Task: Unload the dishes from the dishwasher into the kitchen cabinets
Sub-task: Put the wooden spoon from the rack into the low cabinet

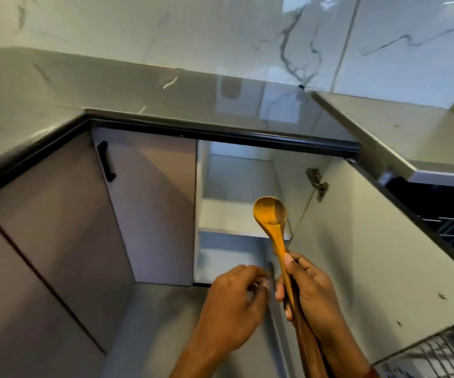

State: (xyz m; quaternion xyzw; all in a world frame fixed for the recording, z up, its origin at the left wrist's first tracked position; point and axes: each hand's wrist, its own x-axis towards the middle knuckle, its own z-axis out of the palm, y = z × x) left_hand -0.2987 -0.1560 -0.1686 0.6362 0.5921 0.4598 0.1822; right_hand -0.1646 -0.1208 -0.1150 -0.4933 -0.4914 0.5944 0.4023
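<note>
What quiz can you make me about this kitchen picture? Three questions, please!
1. True or false: nobody is holding the wooden spoon.
2. The cabinet behind the spoon is: A open, B shut, C missing its shelf.
3. Fill in: the handle on the shut door is coloured ____.
Key: 1 false, the right hand holds it; 2 A; 3 black.

One wooden spoon (270, 211), two hands (231, 304) (313, 293), one open cabinet (234, 216)
</note>
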